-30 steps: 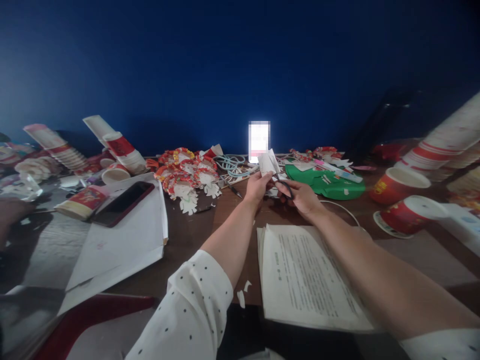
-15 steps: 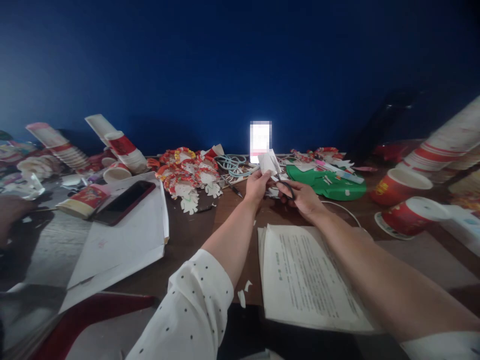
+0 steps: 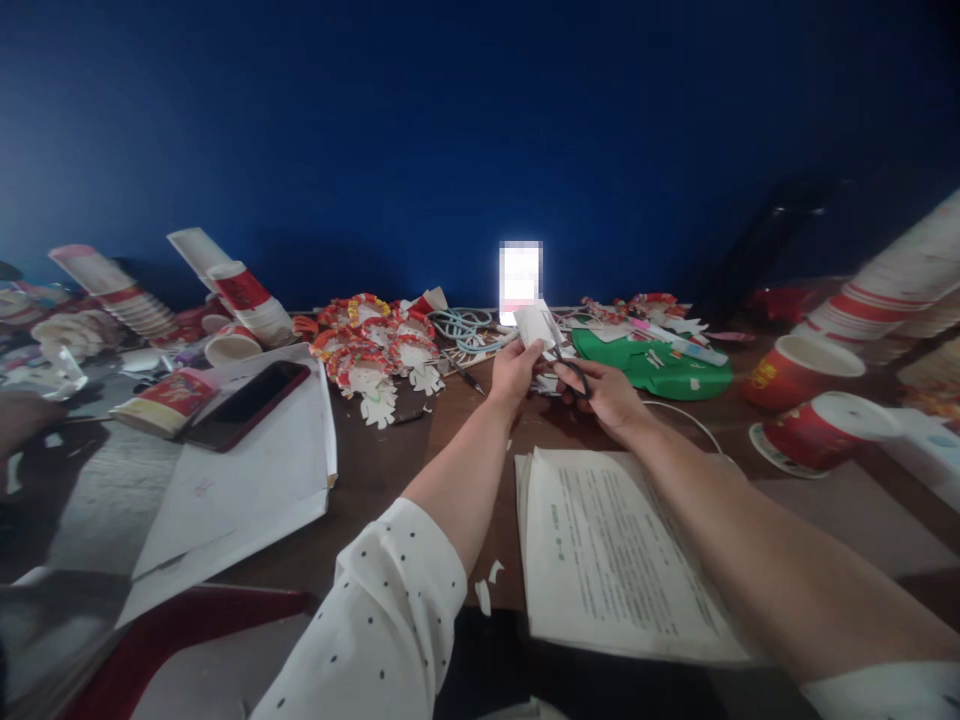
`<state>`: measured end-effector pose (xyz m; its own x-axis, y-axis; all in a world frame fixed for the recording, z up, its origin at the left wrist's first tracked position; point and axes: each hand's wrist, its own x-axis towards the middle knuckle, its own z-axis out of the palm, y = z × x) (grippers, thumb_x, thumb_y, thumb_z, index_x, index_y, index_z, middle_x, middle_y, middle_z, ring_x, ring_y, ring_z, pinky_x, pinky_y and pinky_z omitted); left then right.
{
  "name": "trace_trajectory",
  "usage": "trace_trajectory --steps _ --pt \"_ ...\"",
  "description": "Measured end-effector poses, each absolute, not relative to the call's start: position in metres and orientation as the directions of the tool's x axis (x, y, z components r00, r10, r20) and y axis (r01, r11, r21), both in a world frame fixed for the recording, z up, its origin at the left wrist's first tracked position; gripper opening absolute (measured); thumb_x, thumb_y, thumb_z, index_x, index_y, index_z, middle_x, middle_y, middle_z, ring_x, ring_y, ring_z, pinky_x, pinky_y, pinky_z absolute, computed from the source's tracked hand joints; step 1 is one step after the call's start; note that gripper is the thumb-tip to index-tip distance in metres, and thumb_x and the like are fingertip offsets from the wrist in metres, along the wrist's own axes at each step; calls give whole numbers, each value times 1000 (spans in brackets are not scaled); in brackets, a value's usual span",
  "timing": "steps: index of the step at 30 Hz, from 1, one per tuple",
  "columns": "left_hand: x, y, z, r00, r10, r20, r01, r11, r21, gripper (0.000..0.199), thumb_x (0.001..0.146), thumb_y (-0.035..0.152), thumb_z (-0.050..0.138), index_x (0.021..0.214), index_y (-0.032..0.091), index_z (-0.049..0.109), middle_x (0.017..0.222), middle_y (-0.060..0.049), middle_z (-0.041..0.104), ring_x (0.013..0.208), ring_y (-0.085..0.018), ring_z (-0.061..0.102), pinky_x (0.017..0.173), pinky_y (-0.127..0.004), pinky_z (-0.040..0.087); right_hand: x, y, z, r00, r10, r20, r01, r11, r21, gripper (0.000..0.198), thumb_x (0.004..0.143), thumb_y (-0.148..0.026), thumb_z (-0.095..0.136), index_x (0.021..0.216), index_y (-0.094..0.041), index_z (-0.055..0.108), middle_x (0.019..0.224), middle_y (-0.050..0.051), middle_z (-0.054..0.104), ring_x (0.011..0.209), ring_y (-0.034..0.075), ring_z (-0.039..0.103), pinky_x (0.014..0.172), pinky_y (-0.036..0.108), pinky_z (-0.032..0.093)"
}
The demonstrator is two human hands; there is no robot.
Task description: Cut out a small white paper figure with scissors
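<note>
My left hand (image 3: 514, 368) pinches a small white piece of paper (image 3: 534, 324) above the far middle of the table. Close on its right, my right hand (image 3: 604, 393) grips a pair of black-handled scissors (image 3: 577, 377). The blades point up and left at the paper's right edge; whether they are cutting into it I cannot tell. Behind the paper is a bright pixelated screen-like patch (image 3: 521, 270). A green sheet (image 3: 667, 370) lies just right of the scissors, with scraps and a marker (image 3: 690, 348) on it.
Printed pages (image 3: 607, 550) lie between my forearms. To the left are red-and-white paper cut-outs (image 3: 375, 345), a phone (image 3: 251, 400) on white sheets (image 3: 247, 500), and stacked paper cups (image 3: 251, 300). Red cups (image 3: 806, 370) stand right. Another person's hand (image 3: 30, 420) shows at the left edge.
My hands, the paper and the scissors stay almost exactly where they were. At the left edge, the other person's hand has shifted slightly.
</note>
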<state>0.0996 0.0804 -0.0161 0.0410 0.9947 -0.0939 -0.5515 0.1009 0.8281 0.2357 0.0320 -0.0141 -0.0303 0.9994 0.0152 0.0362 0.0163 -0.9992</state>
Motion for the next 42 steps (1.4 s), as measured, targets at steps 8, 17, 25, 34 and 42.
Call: trace_trajectory --steps 8,17,25,34,42 --pt "101 78 -14 56 990 -130 -589 138 796 23 73 21 82 72 16 60 54 7 50 47 -5 46 50 -16 37 236 34 -16 -29 998 49 41 50 -998 48 66 -62 86 86 -19 78 70 2 63 58 13 52 46 24 29" --pt "100 78 -15 50 996 -72 -540 88 837 21 78 22 78 68 15 60 54 5 51 48 -5 44 52 -18 35 236 34 -16 -24 998 49 24 50 -998 46 68 -60 86 86 -18 78 70 2 61 58 12 51 45 24 27" --pt "101 78 -15 41 995 -86 -553 94 828 23 76 22 80 69 16 59 55 6 49 49 -5 42 52 -18 34 235 33 -14 -20 999 25 13 26 -1000 48 64 -59 88 87 -18 79 73 2 62 59 12 52 45 24 26" --pt "100 84 -21 -16 998 -67 -539 48 841 18 75 22 80 73 15 64 59 4 58 50 -6 46 55 -19 38 234 32 -14 -9 1000 24 -5 24 -1000 46 64 -56 90 86 -17 79 71 2 63 57 10 52 44 22 25" --pt "102 79 -16 18 996 -84 -561 80 824 20 72 23 81 71 15 63 54 6 52 48 -5 43 51 -18 34 237 35 -18 -14 999 46 -19 45 -999 42 67 -54 89 88 -18 80 71 2 64 57 11 52 43 22 26"
